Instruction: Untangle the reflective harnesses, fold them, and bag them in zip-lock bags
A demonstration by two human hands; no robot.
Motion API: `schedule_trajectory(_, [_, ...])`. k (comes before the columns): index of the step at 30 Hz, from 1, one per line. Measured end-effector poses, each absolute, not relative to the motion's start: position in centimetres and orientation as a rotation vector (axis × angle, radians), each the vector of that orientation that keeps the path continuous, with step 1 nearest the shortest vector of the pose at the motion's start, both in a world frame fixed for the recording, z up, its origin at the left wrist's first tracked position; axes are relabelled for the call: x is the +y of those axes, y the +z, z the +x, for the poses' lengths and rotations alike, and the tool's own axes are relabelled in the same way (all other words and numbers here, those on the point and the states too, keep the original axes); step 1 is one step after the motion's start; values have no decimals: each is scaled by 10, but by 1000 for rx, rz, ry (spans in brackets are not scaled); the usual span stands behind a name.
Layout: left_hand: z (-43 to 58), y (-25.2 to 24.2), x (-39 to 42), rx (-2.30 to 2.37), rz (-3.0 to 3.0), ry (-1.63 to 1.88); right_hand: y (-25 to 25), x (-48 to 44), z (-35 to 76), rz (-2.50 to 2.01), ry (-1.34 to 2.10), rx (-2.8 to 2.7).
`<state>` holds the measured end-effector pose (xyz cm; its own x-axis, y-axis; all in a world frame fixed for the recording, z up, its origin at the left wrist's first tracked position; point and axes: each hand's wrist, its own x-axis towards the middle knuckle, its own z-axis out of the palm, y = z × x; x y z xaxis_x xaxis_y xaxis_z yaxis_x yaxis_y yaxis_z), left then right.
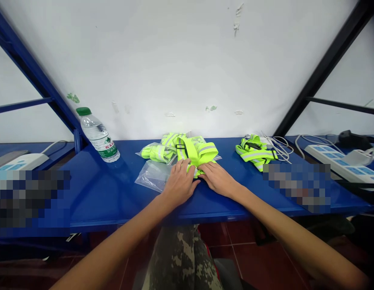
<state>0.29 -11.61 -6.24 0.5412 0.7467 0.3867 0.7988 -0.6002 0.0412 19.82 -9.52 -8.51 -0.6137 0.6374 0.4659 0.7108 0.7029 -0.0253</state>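
- Fingers [183, 166] of the left hand [179, 183] and right hand [218, 179] lie flat and open, pressing on the neon reflective strap [199, 151] in the middle of the blue surface [114, 193].
- A clear bag [150, 175] lies under the left hand's edge.
- Another strap bundle [255, 152] sits off to the right.
- A water bottle [99, 137] stands off to the left.

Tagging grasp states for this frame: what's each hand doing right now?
Left hand: open, palm down, fingers resting on the neon reflective strap.
Right hand: open, flat, fingertips touching the same strap; nothing gripped.
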Motion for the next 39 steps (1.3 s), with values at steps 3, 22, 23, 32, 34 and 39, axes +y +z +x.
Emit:
schedule_trajectory(3, [4, -50, -114, -1356, -2692, -555, -84, -93, 198, -1058, -198, -2439])
schedule_trajectory(22, [24, -64, -71, -1482, -2616, -432, -76, -74, 195, -1343, 134, -2068])
schedule_trajectory(23, [24, -64, -70, -1471, -2617, -411, -77, -76, 194, -1366, 99, -2034])
schedule_trajectory(32, [26, -59, -60, -1396, -2677, -217, -72, -112, 194, -1289, -669, -2282])
schedule_trajectory(34, [26, -56, -59, -1335, -2754, -156, -73, -118, 199, -1177, -656, -2401])
schedule_trajectory(39, [26, -57, -63, -1445, -2738, -301, -78, -128, 209, -1113, -506, -2484])
